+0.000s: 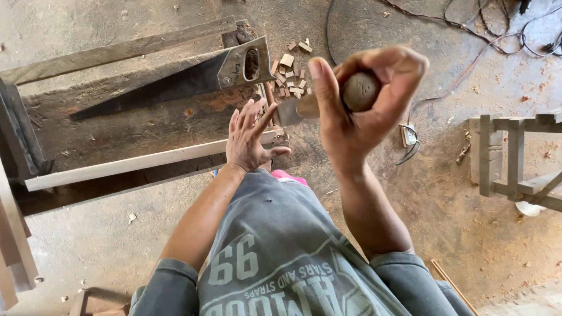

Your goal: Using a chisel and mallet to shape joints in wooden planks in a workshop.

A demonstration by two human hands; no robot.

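My right hand [357,111] is raised and shut on the round wooden handle of a hatchet-like tool [358,92]; its metal blade [291,110] points left and down toward the end of a pale wooden strip [134,162]. My left hand [249,140] lies flat with fingers spread on that strip, pressing it onto a dark wooden bench [123,126]. A handsaw [187,76] with a dark blade and grey handle rests on the bench top, behind the left hand.
Small wood offcuts [291,70] litter the dusty floor beyond the bench end. Cables [468,29] and a white plug block [408,134] lie to the right. A wooden frame [515,158] stands at far right, planks [14,234] at left.
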